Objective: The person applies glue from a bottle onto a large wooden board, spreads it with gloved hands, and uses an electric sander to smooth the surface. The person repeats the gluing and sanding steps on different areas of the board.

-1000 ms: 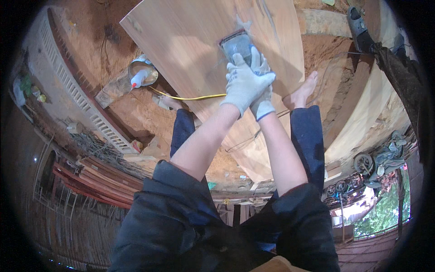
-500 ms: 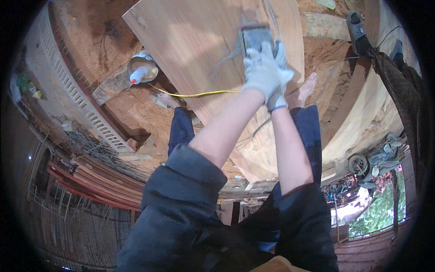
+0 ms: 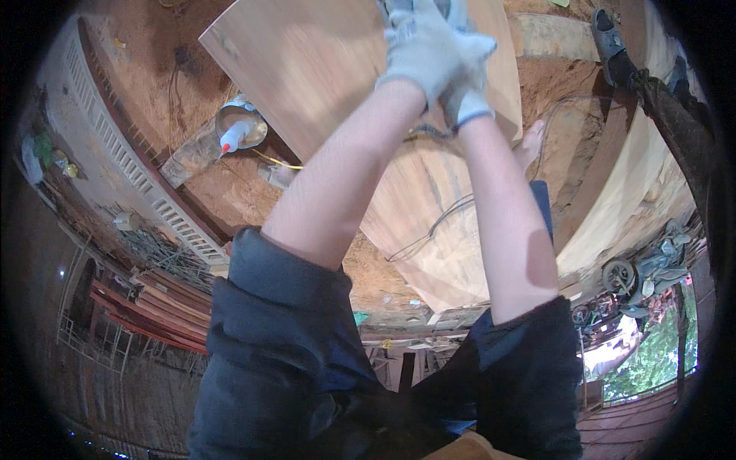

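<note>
Both my hands wear pale grey work gloves and reach to the top edge of the view, over a wide wooden board (image 3: 337, 73). My left hand (image 3: 420, 50) is closed over a dark power sander, most of which lies beyond the top edge. Beside and partly under it, my right hand (image 3: 468, 84) also grips the tool; its fingers are largely hidden. A dark cord (image 3: 433, 132) comes out below my hands and loops over the board (image 3: 437, 215).
Left of the board, a white bottle with a red tip (image 3: 236, 136) lies in an open tin (image 3: 251, 130). A yellow cord (image 3: 276, 159) runs from there. A long slatted wooden piece (image 3: 138, 153) stands at left. Another person's sandalled foot (image 3: 609, 46) is at upper right.
Both hands have pushed the sander away from me, up and slightly left, until it nearly leaves the view. My forearms stretch farther forward.
</note>
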The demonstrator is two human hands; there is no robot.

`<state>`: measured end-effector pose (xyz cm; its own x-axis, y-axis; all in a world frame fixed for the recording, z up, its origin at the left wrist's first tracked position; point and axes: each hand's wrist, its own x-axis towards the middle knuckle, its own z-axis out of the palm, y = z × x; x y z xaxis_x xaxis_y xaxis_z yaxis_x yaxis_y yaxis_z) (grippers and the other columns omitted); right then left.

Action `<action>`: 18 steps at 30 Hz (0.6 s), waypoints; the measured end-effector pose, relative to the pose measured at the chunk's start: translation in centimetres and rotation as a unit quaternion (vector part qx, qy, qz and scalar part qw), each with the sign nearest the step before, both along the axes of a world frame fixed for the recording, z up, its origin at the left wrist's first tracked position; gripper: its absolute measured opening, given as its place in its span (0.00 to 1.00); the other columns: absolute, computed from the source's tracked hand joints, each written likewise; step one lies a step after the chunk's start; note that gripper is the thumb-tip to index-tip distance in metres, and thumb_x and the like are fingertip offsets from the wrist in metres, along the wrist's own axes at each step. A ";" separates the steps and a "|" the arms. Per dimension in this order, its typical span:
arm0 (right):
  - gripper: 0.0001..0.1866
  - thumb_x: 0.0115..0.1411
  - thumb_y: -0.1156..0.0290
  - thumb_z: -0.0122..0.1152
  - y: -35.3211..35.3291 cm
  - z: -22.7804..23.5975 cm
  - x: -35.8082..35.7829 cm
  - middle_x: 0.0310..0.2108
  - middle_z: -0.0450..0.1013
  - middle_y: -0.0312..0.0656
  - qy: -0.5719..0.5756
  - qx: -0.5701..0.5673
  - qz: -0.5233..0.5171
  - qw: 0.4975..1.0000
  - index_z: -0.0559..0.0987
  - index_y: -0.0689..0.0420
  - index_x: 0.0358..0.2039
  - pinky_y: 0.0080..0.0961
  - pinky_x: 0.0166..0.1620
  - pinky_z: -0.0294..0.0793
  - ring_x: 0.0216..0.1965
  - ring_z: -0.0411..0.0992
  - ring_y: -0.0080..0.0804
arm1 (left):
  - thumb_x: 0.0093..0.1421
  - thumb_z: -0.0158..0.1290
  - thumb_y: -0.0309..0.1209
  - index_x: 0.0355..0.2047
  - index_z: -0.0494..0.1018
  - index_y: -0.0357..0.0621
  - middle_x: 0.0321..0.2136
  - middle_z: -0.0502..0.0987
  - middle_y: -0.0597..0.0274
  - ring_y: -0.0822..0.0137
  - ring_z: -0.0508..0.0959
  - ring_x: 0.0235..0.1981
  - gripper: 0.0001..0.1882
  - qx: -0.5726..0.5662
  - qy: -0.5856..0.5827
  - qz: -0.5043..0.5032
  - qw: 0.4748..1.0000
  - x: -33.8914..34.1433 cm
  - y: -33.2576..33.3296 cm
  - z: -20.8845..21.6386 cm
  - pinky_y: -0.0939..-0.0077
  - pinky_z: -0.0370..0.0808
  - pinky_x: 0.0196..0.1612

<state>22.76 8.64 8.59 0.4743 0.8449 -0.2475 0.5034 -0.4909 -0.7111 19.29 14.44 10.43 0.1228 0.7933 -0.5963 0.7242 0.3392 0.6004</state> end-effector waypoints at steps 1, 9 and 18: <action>0.13 0.67 0.61 0.56 0.7 0.1 -0.1 0.38 0.76 0.44 0.004 0.016 -0.016 1.000 0.70 0.55 0.46 0.35 0.40 0.77 0.39 0.76 0.39 | 0.41 0.69 0.56 0.63 0.58 0.34 0.56 0.69 0.33 0.36 0.70 0.58 0.57 0.004 0.005 -0.004 1.000 0.1 0.2 -0.3 0.49 0.70 0.60; 0.27 0.64 0.56 0.59 -8.4 -0.4 -5.4 0.43 0.77 0.51 -0.002 0.056 0.089 0.994 0.69 0.56 0.59 0.41 0.46 0.78 0.40 0.77 0.47 | 0.47 0.68 0.55 0.63 0.58 0.38 0.55 0.68 0.34 0.41 0.73 0.55 0.52 -0.051 -0.079 0.097 0.991 -8.6 -9.1 -1.4 0.51 0.71 0.58; 0.30 0.67 0.61 0.48 -10.3 -7.4 2.8 0.36 0.79 0.54 -0.109 -0.201 0.213 0.950 0.61 0.45 0.70 0.43 0.36 0.79 0.32 0.80 0.50 | 0.50 0.70 0.35 0.43 0.72 0.39 0.38 0.78 0.57 0.64 0.79 0.40 0.25 0.152 0.018 0.224 0.963 -15.7 -13.4 -4.8 0.70 0.75 0.48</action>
